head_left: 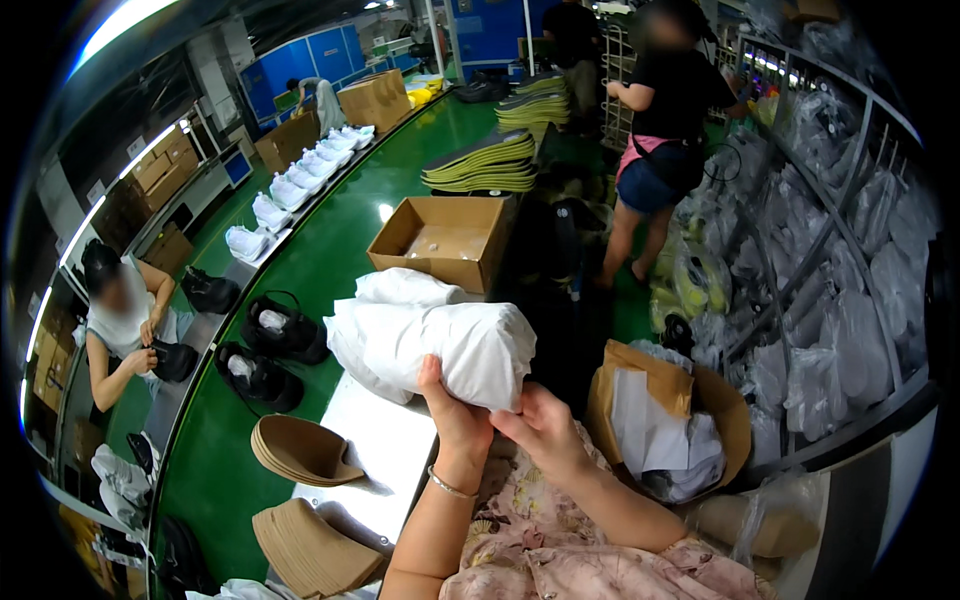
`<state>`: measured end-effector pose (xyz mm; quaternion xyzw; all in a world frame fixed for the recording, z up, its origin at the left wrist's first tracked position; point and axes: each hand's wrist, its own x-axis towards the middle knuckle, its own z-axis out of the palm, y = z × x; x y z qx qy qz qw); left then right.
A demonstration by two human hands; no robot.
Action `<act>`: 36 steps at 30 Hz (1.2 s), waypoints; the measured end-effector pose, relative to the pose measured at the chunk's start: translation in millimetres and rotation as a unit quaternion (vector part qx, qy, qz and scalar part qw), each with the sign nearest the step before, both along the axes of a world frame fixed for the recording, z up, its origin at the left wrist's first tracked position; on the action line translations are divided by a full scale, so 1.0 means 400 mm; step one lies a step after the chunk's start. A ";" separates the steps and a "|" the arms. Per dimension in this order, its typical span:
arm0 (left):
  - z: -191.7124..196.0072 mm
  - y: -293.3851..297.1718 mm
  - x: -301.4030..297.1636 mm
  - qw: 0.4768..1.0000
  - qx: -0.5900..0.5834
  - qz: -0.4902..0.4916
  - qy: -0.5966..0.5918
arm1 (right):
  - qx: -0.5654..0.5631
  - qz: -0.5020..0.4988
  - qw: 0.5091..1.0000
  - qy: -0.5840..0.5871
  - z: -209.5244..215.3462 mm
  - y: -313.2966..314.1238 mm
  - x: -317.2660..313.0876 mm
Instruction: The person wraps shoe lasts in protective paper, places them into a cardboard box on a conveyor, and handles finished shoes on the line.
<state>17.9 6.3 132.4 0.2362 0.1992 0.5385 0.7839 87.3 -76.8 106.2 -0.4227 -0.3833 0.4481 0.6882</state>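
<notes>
A white paper-wrapped bundle [470,345] is held up in front of me, its contents hidden by the wrapping. My left hand [455,412] grips its near side, with the thumb up against the paper and the other fingers mostly out of sight. At the lower right corner, my right hand [545,430] closes its fingers on the end of the bundle. Another white wrapped bundle [405,286] lies just behind it, partly covered. Below both is a shiny metal work surface [385,440].
An open cardboard box [440,238] stands beyond the bundle. Black shoes [265,375] and curved brown cardboard pieces [305,450] lie to the left. Stacked yellow-green insoles [485,165] sit farther back. A paper-filled bin [670,420] is at right; co-workers [130,310] are nearby.
</notes>
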 end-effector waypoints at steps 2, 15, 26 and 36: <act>0.001 0.004 -0.004 1.000 -0.016 -0.016 -0.008 | 0.012 -0.031 0.998 -0.053 0.009 0.010 -0.003; -0.061 0.019 -0.018 0.984 0.019 -0.138 -0.115 | 0.045 0.077 0.909 0.407 -0.008 0.027 0.022; -0.082 0.008 -0.052 0.982 0.070 -0.164 -0.058 | -0.021 -0.028 0.979 0.200 -0.053 -0.001 0.024; -0.085 -0.050 0.011 0.981 0.182 -0.040 0.057 | 0.062 -0.187 0.979 -0.050 -0.031 -0.030 0.036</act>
